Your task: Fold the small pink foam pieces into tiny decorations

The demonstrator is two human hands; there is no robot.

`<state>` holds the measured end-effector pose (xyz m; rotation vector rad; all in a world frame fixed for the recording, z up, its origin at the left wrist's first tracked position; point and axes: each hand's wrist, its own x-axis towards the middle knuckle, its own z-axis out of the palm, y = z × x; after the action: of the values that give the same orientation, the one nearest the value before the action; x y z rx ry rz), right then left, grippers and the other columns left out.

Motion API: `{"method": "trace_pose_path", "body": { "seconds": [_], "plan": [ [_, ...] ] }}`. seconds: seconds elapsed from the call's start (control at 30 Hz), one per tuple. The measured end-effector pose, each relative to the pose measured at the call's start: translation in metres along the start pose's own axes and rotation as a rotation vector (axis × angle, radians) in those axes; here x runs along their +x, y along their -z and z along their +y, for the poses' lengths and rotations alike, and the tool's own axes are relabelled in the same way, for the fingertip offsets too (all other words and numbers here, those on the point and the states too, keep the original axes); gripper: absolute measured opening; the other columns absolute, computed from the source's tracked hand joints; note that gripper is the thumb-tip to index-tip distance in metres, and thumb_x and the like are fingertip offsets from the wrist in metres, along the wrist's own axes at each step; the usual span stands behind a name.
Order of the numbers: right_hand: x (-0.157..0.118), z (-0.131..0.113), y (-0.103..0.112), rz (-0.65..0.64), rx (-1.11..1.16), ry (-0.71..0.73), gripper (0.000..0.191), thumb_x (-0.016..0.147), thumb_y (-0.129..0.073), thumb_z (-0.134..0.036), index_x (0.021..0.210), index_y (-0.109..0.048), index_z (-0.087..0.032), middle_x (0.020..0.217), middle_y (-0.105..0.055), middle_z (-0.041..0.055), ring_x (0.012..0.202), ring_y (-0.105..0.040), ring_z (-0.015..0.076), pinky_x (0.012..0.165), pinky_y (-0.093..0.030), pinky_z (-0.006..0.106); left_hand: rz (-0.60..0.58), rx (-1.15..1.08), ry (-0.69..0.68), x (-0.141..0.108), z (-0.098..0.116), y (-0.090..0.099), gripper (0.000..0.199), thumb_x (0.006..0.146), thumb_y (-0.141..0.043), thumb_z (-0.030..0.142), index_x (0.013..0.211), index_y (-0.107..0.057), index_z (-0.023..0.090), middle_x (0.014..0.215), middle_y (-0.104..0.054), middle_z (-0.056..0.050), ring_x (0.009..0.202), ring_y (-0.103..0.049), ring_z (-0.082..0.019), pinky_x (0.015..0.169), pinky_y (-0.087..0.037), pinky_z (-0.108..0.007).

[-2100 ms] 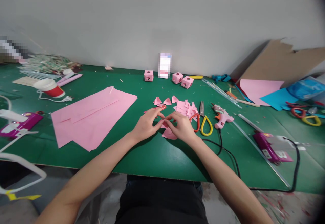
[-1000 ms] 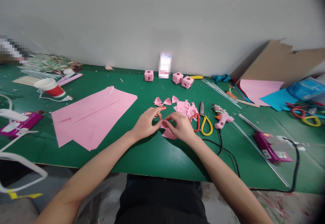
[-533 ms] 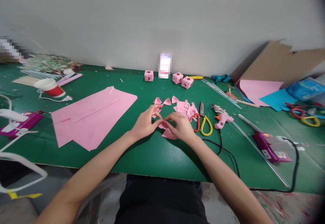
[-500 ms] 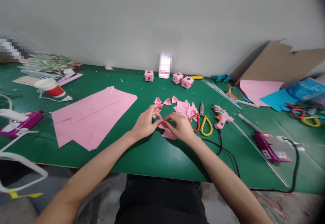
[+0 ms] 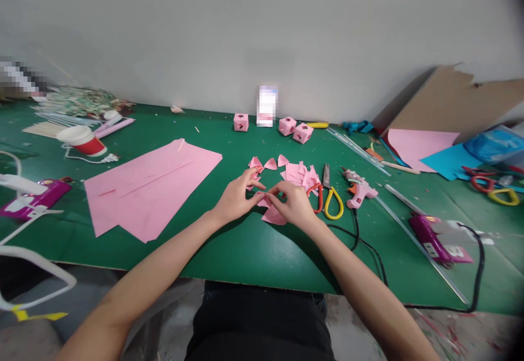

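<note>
Left hand [image 5: 234,198] and right hand [image 5: 295,203] pinch a pink piece [image 5: 264,203] between thumbs and fingers, apparently to steady it from both sides, low over the desk [image 5: 262,257]. Scraps [image 5: 298,175], scissors [image 5: 334,203] and glue gun [image 5: 362,193] lie rightward, likely for easy reach; the phone [image 5: 267,105] stands facing the person, presumably for viewing.

a head-worn camera looks forward and down over the hands [image 5: 234,197] and table [image 5: 262,254].

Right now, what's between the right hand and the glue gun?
The scissors with red and yellow handles lie between the right hand and glue gun, as the head view shows.
</note>
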<state>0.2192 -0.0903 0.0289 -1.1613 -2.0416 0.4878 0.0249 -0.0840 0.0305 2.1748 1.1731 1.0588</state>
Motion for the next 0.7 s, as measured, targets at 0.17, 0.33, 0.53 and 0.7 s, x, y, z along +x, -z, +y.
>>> {"method": "trace_pose_path", "body": {
  "seconds": [0.17, 0.33, 0.53, 0.7],
  "plan": [
    [0.003, 0.001, -0.006, -0.023, 0.242, -0.18, 0.015, 0.089, -0.063, -0.032, 0.085, -0.071, -0.02, 0.081, -0.074, 0.0037, 0.071, -0.067, 0.017, 0.063, -0.05, 0.028, 0.004, -0.054, 0.057, 0.001, 0.002, 0.001, 0.045, 0.085, -0.065, 0.02, 0.126, -0.048, 0.022, 0.082, -0.075, 0.002, 0.083, -0.073, -0.018, 0.09, -0.055, -0.037],
    [0.006, -0.001, -0.003, -0.105, 0.647, -0.357, 0.031, 0.086, -0.066, -0.042, 0.106, -0.07, -0.019, 0.095, -0.075, 0.0067, 0.078, -0.071, 0.0177, 0.064, -0.056, 0.028, 0.162, -0.111, 0.141, 0.002, 0.002, 0.002, 0.043, 0.083, -0.069, 0.025, 0.122, -0.051, 0.021, 0.081, -0.075, 0.0, 0.076, -0.073, -0.017, 0.076, -0.057, -0.03],
    [0.006, -0.004, -0.004, -0.094, 0.753, -0.409, 0.035, 0.076, -0.076, -0.043, 0.102, -0.07, -0.02, 0.101, -0.074, 0.0068, 0.078, -0.071, 0.0168, 0.065, -0.058, 0.028, 0.221, -0.14, 0.103, 0.001, 0.001, -0.001, 0.039, 0.084, -0.067, 0.023, 0.12, -0.052, 0.02, 0.083, -0.075, -0.001, 0.077, -0.073, -0.016, 0.074, -0.059, -0.029],
    [0.005, -0.002, -0.013, -0.09, 0.801, -0.411, 0.035, 0.073, -0.078, -0.045, 0.092, -0.067, -0.018, 0.084, -0.074, 0.0049, 0.072, -0.07, 0.0164, 0.059, -0.056, 0.026, 0.162, -0.15, 0.064, -0.003, 0.004, -0.007, 0.039, 0.085, -0.066, 0.023, 0.122, -0.053, 0.021, 0.088, -0.077, -0.002, 0.081, -0.075, -0.018, 0.078, -0.06, -0.031]
  ]
}}
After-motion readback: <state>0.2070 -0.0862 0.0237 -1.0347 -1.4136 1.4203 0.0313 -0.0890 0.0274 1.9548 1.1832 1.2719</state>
